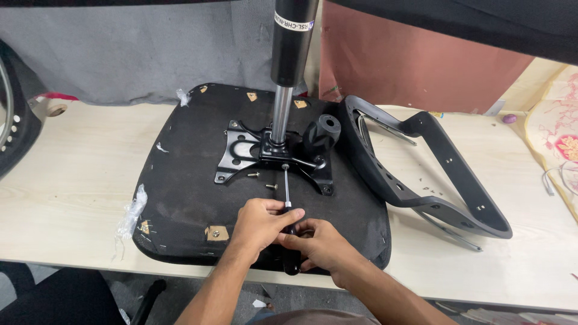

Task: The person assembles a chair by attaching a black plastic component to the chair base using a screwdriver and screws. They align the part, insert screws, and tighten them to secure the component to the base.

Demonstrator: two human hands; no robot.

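Across the pale wooden worktop (72,180) lies an upturned black chair seat (186,198), underside facing up, with scraps of clear plastic wrap at its left edge. Just beside its right edge lies a black plastic armrest frame (445,180), resting flat on the worktop. A black metal mounting plate (241,150) sits at the centre of the seat underside, and from it a gas lift cylinder (292,42) rises upright, black above and chromed below. A black knob (322,133) stands just right of the cylinder's foot. A screwdriver (288,201) points away from the person, its tip meeting a screw (285,166) at the near edge of the plate. Left hand (262,225) is closed in a grip over the upper part of the black handle; right hand (322,244) is closed in a grip around the handle lower down, touching the left. Two loose screws (271,186) lie on the seat fabric just left of the shaft.
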